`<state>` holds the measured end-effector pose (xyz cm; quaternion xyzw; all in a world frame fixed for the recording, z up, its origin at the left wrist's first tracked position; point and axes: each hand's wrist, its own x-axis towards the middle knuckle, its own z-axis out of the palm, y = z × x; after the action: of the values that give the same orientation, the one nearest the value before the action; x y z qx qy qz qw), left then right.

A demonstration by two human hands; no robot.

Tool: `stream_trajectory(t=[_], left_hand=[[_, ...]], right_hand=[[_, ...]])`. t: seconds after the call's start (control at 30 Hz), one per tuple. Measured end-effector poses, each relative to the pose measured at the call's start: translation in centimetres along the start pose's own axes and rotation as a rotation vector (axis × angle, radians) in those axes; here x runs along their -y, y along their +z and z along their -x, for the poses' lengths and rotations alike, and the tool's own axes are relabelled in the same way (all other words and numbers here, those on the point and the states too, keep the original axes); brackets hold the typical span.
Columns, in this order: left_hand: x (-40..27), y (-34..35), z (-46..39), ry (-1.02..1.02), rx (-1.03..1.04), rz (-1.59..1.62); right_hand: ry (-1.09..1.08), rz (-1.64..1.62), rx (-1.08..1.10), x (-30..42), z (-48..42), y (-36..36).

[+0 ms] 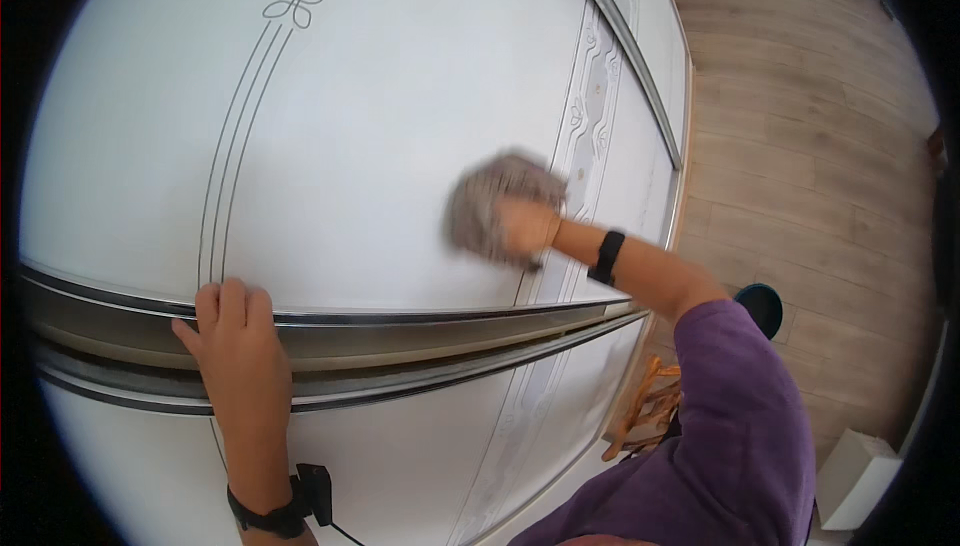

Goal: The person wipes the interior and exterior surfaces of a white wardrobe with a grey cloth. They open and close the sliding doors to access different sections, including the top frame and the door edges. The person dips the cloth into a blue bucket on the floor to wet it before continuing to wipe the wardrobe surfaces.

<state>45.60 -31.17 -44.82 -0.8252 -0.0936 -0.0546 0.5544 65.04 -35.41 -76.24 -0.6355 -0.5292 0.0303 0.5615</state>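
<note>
A bunched greyish-brown cloth (pixel 487 208), blurred by motion, is pressed under my right hand (pixel 527 223) against a large white door panel (pixel 375 118). The hand is near a raised decorative strip (pixel 589 126) on that panel. My left hand (pixel 240 328) has its fingers hooked over the panel's dark, shiny edge trim (pixel 420 317), next to three thin engraved lines. Beyond this edge runs a recessed gap, with a second white panel (pixel 390 441) on its other side. My right palm and most of its fingertips are hidden.
A silver metal rail (pixel 630 43) crosses the panel at upper right. Wood-look floor (pixel 787 141) lies to the right, with a dark round object (pixel 759 310), a wooden piece of furniture (pixel 649 407) and a white box (pixel 855 478). A black device with a cable (pixel 316 492) is strapped to my left wrist.
</note>
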Motion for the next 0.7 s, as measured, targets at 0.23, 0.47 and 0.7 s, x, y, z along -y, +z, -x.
stream_trajectory(t=[0.23, 0.47, 0.7], left_hand=[[-1.2, 0.1, -1.2, 0.048, -0.124, -0.007], [-0.5, 0.3, -0.2, 0.012, -0.022, 0.004], [-0.2, 0.5, -0.7, 0.071, -0.099, -0.007]], right_hand=[[0.001, 0.561, -1.111, -22.3, -6.1, -12.5], [0.332, 0.563, -0.447, -4.5, 6.4, 13.4], [-0.061, 0.508, -0.236, -5.4, 8.4, 10.5]])
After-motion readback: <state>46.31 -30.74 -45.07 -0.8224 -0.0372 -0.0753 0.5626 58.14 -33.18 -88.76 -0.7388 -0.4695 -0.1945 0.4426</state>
